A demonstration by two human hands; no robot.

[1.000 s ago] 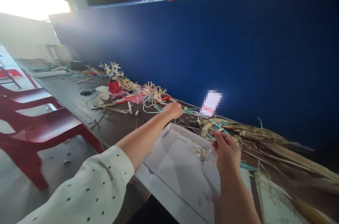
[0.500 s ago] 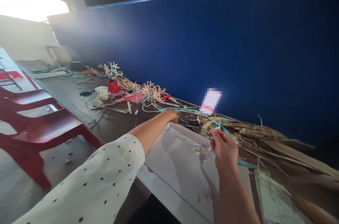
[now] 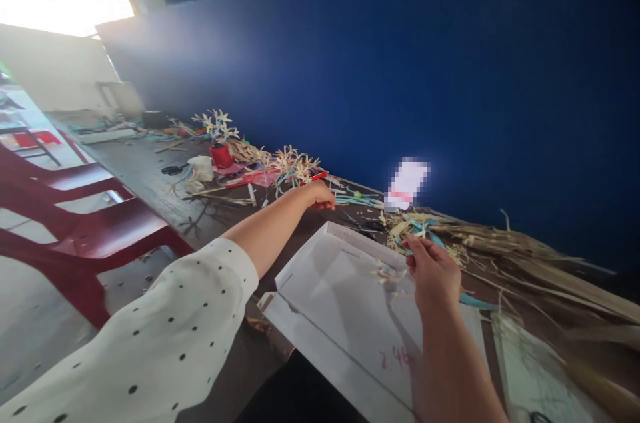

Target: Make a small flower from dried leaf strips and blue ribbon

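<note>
My left hand (image 3: 320, 196) reaches over the dark table, just beyond the far corner of a shallow white cardboard box (image 3: 345, 303). Its fingers curl downward and together near pale blue-green cords (image 3: 357, 199); whatever they hold, if anything, is hidden. Over the box's right side my right hand (image 3: 435, 273) pinches thumb and fingertips together, at something too small to name. Beyond those fingertips lies a tangle of dry straw-like strips (image 3: 400, 229) with a blue ribbon (image 3: 425, 226). A few pale petal-like scraps (image 3: 387, 275) rest in the box.
Pale star-shaped straw flowers (image 3: 295, 163), a red thread spool (image 3: 221, 156), a white cup-like container (image 3: 201, 168) and black scissors (image 3: 175, 169) lie further left. Long dry husks (image 3: 510, 249) stretch right. A blue partition (image 3: 350, 76) borders the table; red plastic chairs (image 3: 100, 223) stand left.
My left hand has moved up and left, away from the box's far corner, which now shows fully. My right hand keeps its pinch near the straw tangle. The view has shifted slightly.
</note>
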